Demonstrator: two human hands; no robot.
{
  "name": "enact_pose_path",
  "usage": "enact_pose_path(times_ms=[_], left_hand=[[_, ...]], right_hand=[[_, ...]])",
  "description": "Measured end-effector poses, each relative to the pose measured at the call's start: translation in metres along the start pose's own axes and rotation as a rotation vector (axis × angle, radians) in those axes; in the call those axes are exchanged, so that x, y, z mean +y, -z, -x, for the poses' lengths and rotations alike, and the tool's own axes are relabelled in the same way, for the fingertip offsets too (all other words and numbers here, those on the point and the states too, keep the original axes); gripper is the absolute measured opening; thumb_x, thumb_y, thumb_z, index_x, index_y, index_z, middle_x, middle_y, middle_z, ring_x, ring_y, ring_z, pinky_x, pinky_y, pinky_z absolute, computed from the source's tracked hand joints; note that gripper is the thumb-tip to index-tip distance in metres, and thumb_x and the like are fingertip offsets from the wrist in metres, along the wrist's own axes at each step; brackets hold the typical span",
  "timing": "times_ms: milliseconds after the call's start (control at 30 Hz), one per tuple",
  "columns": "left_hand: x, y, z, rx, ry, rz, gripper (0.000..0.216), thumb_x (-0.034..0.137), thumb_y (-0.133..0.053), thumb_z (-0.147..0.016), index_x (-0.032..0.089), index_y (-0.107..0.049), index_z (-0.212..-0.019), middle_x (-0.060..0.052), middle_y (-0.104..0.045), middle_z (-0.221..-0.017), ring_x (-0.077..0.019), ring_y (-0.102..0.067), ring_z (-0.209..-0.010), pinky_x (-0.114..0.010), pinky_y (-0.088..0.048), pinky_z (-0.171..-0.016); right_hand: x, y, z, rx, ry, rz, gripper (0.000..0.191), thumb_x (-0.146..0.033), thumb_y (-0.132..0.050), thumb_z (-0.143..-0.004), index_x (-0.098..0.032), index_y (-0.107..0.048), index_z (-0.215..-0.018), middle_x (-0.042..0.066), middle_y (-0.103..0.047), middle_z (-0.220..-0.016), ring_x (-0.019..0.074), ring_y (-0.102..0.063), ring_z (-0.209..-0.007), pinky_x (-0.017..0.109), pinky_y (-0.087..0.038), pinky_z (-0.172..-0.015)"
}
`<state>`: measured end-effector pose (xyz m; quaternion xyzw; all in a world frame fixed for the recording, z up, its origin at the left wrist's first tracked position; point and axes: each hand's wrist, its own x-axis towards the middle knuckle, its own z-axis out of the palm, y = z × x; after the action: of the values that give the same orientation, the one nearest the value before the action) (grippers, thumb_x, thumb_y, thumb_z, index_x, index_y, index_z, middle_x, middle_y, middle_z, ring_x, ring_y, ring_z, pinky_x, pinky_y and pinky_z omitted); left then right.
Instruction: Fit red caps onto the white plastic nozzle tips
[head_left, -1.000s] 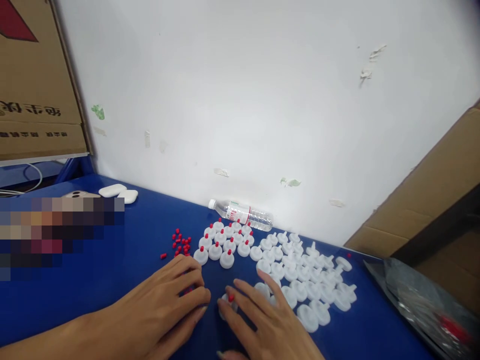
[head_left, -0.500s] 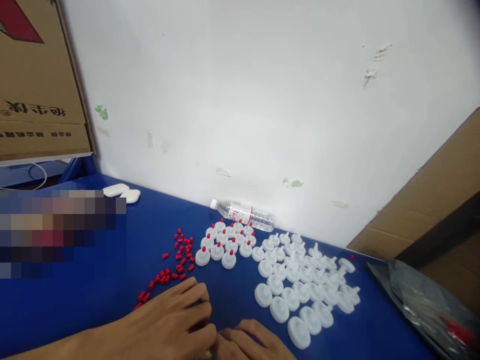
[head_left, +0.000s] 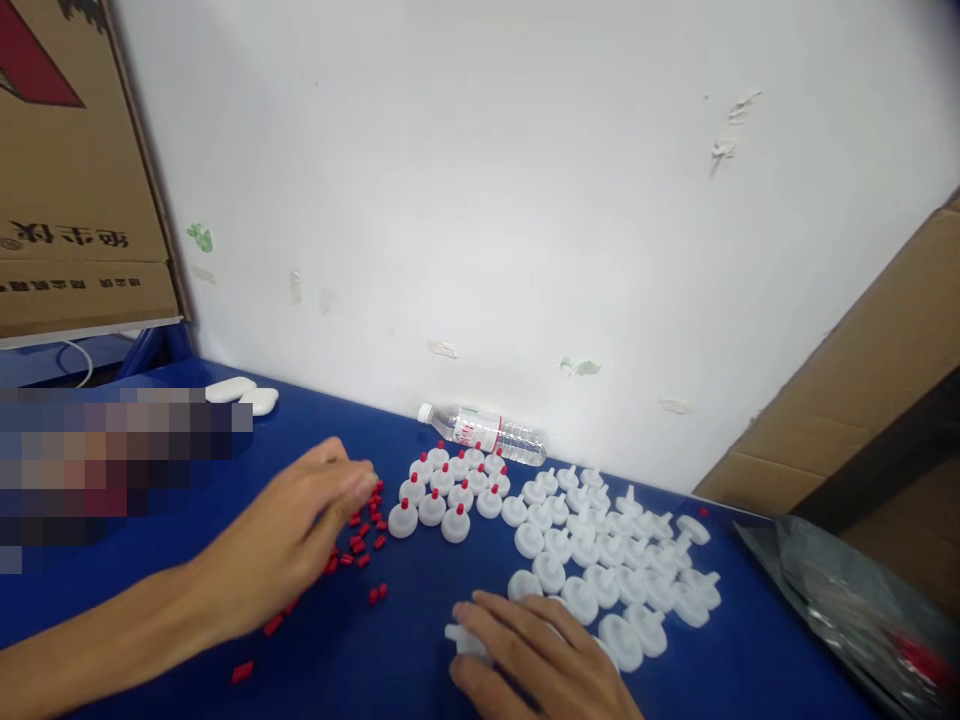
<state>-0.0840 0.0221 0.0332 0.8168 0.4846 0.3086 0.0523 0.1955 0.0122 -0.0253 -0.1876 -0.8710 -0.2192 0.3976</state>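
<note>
My left hand (head_left: pixel 296 535) is over the loose small red caps (head_left: pixel 360 545), thumb and fingers pressed together. Whatever is between its fingertips is hidden. At the front of the table, my right hand (head_left: pixel 540 650) has its fingers around a white nozzle lid (head_left: pixel 471 643), whose bare spout points left. Beyond the hands, a group of white lids with red caps on their spouts (head_left: pixel 432 508) stands in the middle. Many more white lids with bare spouts (head_left: pixel 600 585) are spread to the right, some partly covered by my right hand.
A clear water bottle (head_left: pixel 487 432) lies against the white wall (head_left: pixel 480 200). Two white rounded objects (head_left: pixel 259 401) rest on the blue table (head_left: pixel 172 545) at the back left. A plastic bag (head_left: pixel 847 600) and cardboard (head_left: pixel 847 370) are at the right; a cardboard box (head_left: pixel 82 180) is at the left.
My hands, close together before, have moved apart. The left went up and left to the red caps; the right came into fuller view with a white lid in it.
</note>
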Motion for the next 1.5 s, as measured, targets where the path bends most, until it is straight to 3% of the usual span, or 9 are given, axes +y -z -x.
enact_pose_path(times_ms=[167,367,500,733,933,1067,1267,1367,1500], left_hand=[[0.013,-0.021,0.014,-0.291,-0.155,0.002,0.02,0.021,-0.044,-0.107,0.023,-0.059,-0.094,-0.002,-0.064,-0.098,-0.0211,-0.054,-0.095,-0.035,-0.044,-0.092],[0.012,-0.035,0.023,-0.331,-0.162,-0.072,0.013,0.015,-0.05,-0.103,0.023,-0.06,-0.104,-0.005,-0.061,-0.113,-0.0239,-0.053,-0.11,-0.038,-0.044,-0.101],[0.008,-0.033,0.02,-0.288,-0.15,-0.094,0.014,0.016,-0.05,-0.102,0.024,-0.061,-0.101,-0.004,-0.062,-0.111,-0.0238,-0.054,-0.107,-0.039,-0.046,-0.099],[0.002,-0.033,0.016,0.036,-0.055,-0.137,0.023,0.033,-0.053,-0.104,0.024,-0.062,-0.122,-0.006,-0.063,-0.115,-0.0254,-0.055,-0.108,-0.041,-0.048,-0.099],[-0.008,-0.032,0.011,-0.01,-0.058,-0.24,0.045,0.03,-0.046,-0.107,0.027,-0.047,-0.152,-0.007,-0.061,-0.128,-0.026,-0.054,-0.113,-0.041,-0.048,-0.099],[-0.012,-0.034,0.011,-0.004,-0.074,-0.214,0.037,0.025,-0.042,-0.109,0.027,-0.058,-0.142,-0.006,-0.065,-0.121,-0.0246,-0.055,-0.111,-0.04,-0.047,-0.095],[-0.018,-0.034,0.007,0.036,-0.175,-0.154,0.022,0.022,-0.049,-0.108,0.025,-0.071,-0.112,-0.002,-0.072,-0.101,-0.0214,-0.058,-0.099,-0.037,-0.042,-0.089],[-0.015,-0.031,0.005,0.07,-0.227,-0.091,0.018,0.021,-0.052,-0.108,0.024,-0.069,-0.112,-0.001,-0.074,-0.099,-0.0197,-0.062,-0.1,-0.036,-0.044,-0.094],[0.0,-0.026,0.015,0.075,-0.351,-0.003,0.022,0.017,-0.05,-0.108,0.026,-0.066,-0.119,-0.003,-0.076,-0.104,-0.0211,-0.063,-0.116,-0.034,-0.049,-0.1]], right_hand=[[0.001,-0.005,0.004,-0.098,-0.156,-0.042,0.027,-0.022,-0.05,-0.107,-0.028,-0.073,-0.097,-0.003,-0.078,-0.096,0.0114,-0.076,-0.075,0.021,-0.06,-0.078],[-0.001,-0.005,-0.01,0.033,-0.165,-0.051,0.04,-0.037,-0.041,-0.113,-0.023,-0.072,-0.092,-0.004,-0.078,-0.082,0.0132,-0.078,-0.083,0.025,-0.052,-0.101],[0.003,-0.001,-0.01,0.021,-0.186,-0.078,0.034,-0.031,-0.043,-0.113,-0.023,-0.071,-0.094,-0.004,-0.081,-0.089,0.0126,-0.078,-0.083,0.025,-0.049,-0.105],[0.002,-0.001,0.006,-0.184,-0.214,-0.059,0.035,-0.017,-0.041,-0.108,-0.025,-0.063,-0.135,0.002,-0.078,-0.102,0.0152,-0.077,-0.088,0.028,-0.061,-0.089],[-0.001,-0.004,0.001,-0.054,-0.229,-0.141,0.025,-0.028,-0.046,-0.11,-0.024,-0.067,-0.097,-0.003,-0.077,-0.09,0.012,-0.078,-0.086,0.023,-0.055,-0.101],[0.0,-0.002,-0.008,0.007,-0.241,-0.162,0.031,-0.03,-0.05,-0.11,-0.023,-0.06,-0.082,-0.007,-0.072,-0.075,0.0112,-0.078,-0.09,0.023,-0.044,-0.112],[0.005,-0.003,0.004,-0.056,-0.255,-0.005,0.023,-0.024,-0.049,-0.108,-0.025,-0.071,-0.101,-0.001,-0.076,-0.091,0.0186,-0.075,-0.101,0.037,-0.041,-0.115],[0.01,0.002,0.004,-0.079,-0.224,0.11,0.024,-0.022,-0.05,-0.106,-0.024,-0.073,-0.108,0.004,-0.077,-0.109,0.0237,-0.07,-0.115,0.044,-0.04,-0.117],[0.012,0.016,-0.01,-0.095,-0.089,0.138,0.034,-0.038,-0.053,-0.108,-0.021,-0.068,-0.133,0.006,-0.076,-0.124,0.0212,-0.07,-0.12,0.038,-0.046,-0.114]])
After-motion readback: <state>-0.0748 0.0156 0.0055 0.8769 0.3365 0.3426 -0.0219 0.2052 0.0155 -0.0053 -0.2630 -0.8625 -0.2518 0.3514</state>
